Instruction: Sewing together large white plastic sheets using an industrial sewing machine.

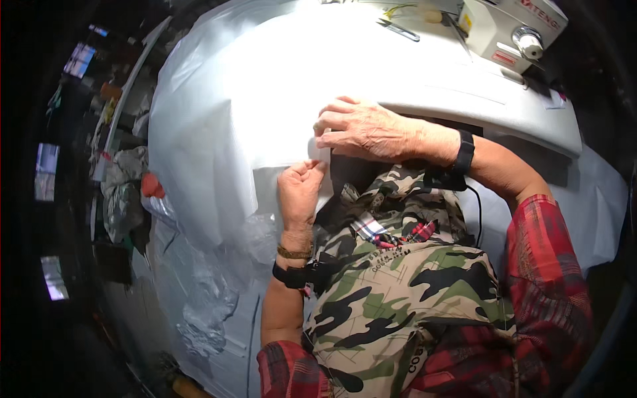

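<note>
The left hand [300, 192] pinches the edge of the white fabric [265, 99]; the right hand [365, 129] lies flat on it just above. Keeping both close should hold that edge taut.

- White sewing machine [511, 30] at the table's [464, 93] far right edge.
- Dark room at left, with small bright windows [48, 171].
- Cluttered shelves [123, 99] beside the table.

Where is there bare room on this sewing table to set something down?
The broad white fabric between the right hand and the sewing machine lies bare. It is crowded at the near edge, around the left hand, and beside the machine.
</note>
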### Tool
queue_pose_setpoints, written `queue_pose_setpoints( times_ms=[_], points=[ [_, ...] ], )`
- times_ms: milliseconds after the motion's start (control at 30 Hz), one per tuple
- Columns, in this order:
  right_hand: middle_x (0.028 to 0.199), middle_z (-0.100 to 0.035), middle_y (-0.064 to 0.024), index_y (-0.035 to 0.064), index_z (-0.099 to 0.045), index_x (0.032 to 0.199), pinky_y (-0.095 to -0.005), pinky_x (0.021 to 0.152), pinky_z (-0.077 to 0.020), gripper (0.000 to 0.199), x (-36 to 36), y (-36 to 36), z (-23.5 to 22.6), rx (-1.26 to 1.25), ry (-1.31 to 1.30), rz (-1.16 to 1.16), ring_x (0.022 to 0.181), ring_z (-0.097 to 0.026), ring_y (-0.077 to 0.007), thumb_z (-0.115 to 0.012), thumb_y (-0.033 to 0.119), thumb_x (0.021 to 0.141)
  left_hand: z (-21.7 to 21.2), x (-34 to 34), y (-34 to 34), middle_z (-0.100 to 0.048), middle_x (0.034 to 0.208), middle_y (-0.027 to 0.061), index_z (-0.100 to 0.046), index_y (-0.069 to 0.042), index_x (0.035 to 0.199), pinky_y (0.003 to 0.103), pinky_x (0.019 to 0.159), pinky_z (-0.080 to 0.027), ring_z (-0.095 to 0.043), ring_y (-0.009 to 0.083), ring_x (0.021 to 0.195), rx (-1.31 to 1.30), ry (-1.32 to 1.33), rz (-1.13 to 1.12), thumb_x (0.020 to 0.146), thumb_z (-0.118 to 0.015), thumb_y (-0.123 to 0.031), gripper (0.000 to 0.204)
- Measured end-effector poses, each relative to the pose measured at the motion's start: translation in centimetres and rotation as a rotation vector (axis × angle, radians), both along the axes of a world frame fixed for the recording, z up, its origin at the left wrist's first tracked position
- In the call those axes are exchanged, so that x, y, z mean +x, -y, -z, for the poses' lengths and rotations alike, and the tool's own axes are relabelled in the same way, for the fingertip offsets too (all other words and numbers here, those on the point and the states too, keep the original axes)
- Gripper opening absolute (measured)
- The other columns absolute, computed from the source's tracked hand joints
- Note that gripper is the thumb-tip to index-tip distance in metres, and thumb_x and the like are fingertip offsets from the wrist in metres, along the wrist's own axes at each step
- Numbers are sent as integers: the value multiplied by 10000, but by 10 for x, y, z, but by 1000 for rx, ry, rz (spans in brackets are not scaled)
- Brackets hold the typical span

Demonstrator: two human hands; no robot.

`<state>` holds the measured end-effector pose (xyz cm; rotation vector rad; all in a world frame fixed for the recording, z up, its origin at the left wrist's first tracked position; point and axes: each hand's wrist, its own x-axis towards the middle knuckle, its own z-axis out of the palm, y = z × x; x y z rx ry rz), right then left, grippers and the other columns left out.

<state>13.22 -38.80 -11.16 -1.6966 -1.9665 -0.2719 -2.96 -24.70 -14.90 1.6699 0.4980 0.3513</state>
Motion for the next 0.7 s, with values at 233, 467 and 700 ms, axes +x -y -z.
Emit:
queue_pose_setpoints(
  times_ms=[233, 467, 700],
  points=[
    [1056, -565, -52, 112, -614, 1018, -449, 1008, -384, 191, 8, -12, 3, -145, 29, -175, 1070, -522, -233, -551, 226, 878, -13, -8, -11, -511, 651, -98, -660, 8, 917, 164, 450, -282, -405, -12, 503, -495, -122, 66, 896, -666, -60, 71],
    [956, -531, -37, 121, -567, 921, -430, 965, -393, 139, 4, -20, 12, -41, 202, -182, 1021, -509, -216, -511, 247, 899, -31, -13, 15, -598, 694, 58, -565, 48, 1131, 345, 555, -453, -601, 227, 613, 866, 69, 47, 847, -684, -97, 340],
    [940, -537, -51, 106, -584, 955, -411, 906, -411, 121, 4, -20, 0, -72, 73, -157, 975, -525, -228, -545, 203, 893, -45, -12, 27, -658, 832, 163, -441, 50, 1335, 421, 693, -502, -654, 358, 791, 792, -19, -11, 828, -579, 10, 527]
  ],
)
